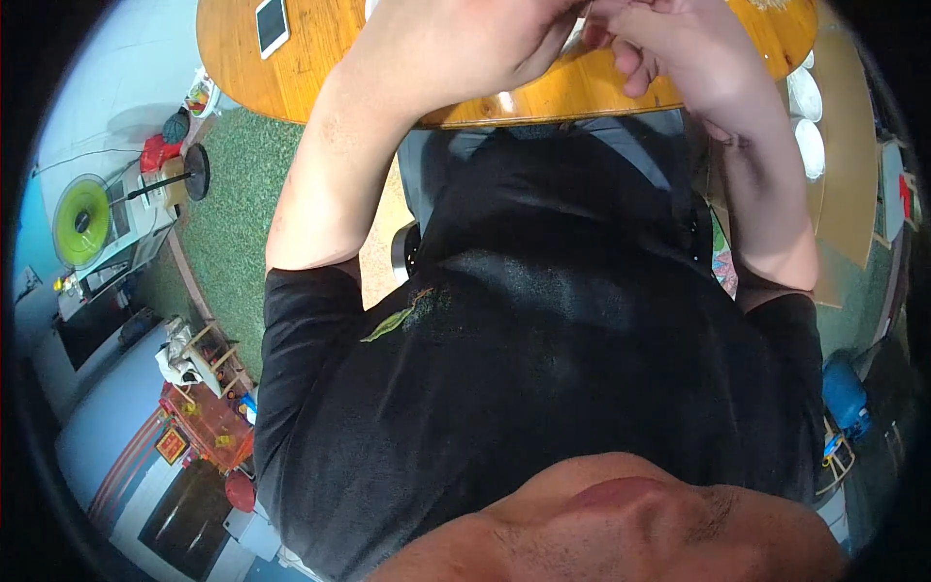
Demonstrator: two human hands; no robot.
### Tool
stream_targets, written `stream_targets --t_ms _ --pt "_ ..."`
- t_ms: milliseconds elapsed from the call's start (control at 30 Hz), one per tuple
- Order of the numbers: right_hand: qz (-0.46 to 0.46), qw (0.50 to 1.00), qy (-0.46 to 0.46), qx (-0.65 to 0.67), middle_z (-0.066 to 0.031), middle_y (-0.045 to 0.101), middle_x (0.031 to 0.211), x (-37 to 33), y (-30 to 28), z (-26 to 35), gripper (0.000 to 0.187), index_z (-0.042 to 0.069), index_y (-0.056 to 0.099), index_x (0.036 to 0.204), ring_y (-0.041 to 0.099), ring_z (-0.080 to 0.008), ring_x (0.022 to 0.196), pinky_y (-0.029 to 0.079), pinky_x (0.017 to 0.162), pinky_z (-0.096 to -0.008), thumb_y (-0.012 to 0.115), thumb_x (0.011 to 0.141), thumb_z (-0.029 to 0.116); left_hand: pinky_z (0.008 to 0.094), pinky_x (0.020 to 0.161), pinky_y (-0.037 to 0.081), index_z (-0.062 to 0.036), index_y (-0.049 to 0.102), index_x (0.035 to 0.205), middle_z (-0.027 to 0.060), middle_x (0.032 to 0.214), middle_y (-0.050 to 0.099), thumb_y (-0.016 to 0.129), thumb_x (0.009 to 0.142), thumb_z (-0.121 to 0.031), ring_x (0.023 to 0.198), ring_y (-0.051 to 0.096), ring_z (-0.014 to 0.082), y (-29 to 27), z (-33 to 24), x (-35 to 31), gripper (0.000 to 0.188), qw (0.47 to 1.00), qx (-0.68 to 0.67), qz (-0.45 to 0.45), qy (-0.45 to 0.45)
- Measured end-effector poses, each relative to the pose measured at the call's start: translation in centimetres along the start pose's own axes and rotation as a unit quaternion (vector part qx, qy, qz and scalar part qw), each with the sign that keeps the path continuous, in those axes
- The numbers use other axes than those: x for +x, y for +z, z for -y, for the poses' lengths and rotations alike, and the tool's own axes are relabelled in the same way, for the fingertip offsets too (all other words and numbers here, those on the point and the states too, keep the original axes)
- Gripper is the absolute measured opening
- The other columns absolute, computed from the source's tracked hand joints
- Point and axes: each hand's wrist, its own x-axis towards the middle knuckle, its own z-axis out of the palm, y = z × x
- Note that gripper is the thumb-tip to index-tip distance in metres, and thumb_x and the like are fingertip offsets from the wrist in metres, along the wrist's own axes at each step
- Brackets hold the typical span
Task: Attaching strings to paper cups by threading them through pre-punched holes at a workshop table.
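Note:
Both of my hands are raised over the wooden table at the upper edge and come close together there. My left hand [485, 44] shows mostly its back and wrist; its fingers are largely cut off by the picture's edge. My right hand [669, 48] is closed, with curled fingers and the tips drawn toward the left hand. A small pale patch shows between the two hands, too little of it to name. Beyond my left wrist, a white-framed smartphone [273, 26] lies on the tabletop.
The round-ended wooden table [310, 68] spans the top, its near edge in front of my body. A green fan [81, 221] stands at the left on green flooring [233, 184]. White round objects [808, 145] sit beyond my right forearm. A blue container [846, 398] is at the lower right.

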Motion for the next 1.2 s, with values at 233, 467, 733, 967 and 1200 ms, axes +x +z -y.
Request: stream_targets --t_ms 233,467,733,967,1200 --pt "0.074 0.994 -0.080 0.003 -0.0048 0.068 0.075 0.0 -0.4 -0.7 0.017 -0.002 0.069 0.092 0.066 -0.0106 0.063 0.054 0.060 -0.0229 0.063 0.101 0.010 0.0376 0.068 0.052 -0.0033 0.064 0.092 0.0144 0.083 0.061 0.070 0.081 0.003 0.077 0.065 0.0323 0.0 0.6 0.3 0.015 0.997 0.032 -0.029 -0.057" --pt "0.114 0.989 -0.088 0.027 -0.0065 0.071 0.083 0.1 -0.6 -1.1 0.014 -0.002 0.069 0.098 0.068 -0.0120 0.068 0.057 0.064 -0.0242 0.064 0.102 0.010 0.0373 0.065 0.053 -0.0017 0.066 0.093 0.0135 0.078 0.062 0.071 0.086 0.000 0.073 0.067 0.0314 0.0 0.6 0.3 0.010 0.996 0.044 -0.018 -0.069" --pt "0.140 0.961 -0.057 0.231 -0.0101 0.073 0.090 0.9 -1.6 -3.0 0.015 -0.004 0.069 0.106 0.070 -0.0161 0.070 0.059 0.066 -0.0266 0.063 0.102 0.009 0.0341 0.070 0.054 -0.0013 0.066 0.096 0.0126 0.084 0.067 0.072 0.089 -0.005 0.077 0.068 0.0272 -1.5 -1.0 -1.1 0.010 0.968 -0.036 -0.002 -0.248" --pt "0.431 0.683 -0.429 0.404 -0.0147 0.075 0.099 7.4 0.2 -6.9 0.018 -0.006 0.070 0.111 0.074 -0.0169 0.077 0.061 0.067 -0.0242 0.064 0.101 0.008 0.0314 0.069 0.053 0.0000 0.069 0.094 0.0104 0.084 0.070 0.074 0.089 -0.008 0.074 0.067 0.0182 -0.5 -2.4 -0.5 0.010 0.892 -0.075 0.161 -0.416" --pt "0.141 0.950 -0.118 0.253 -0.0154 0.076 0.095 0.5 -1.9 -4.3 0.018 -0.006 0.072 0.110 0.074 -0.0170 0.077 0.061 0.064 -0.0234 0.066 0.099 0.008 0.0297 0.069 0.053 0.0002 0.072 0.100 0.0106 0.086 0.072 0.072 0.089 -0.005 0.075 0.067 0.0174 -0.6 -2.9 -1.3 0.012 0.904 -0.083 0.102 -0.407"
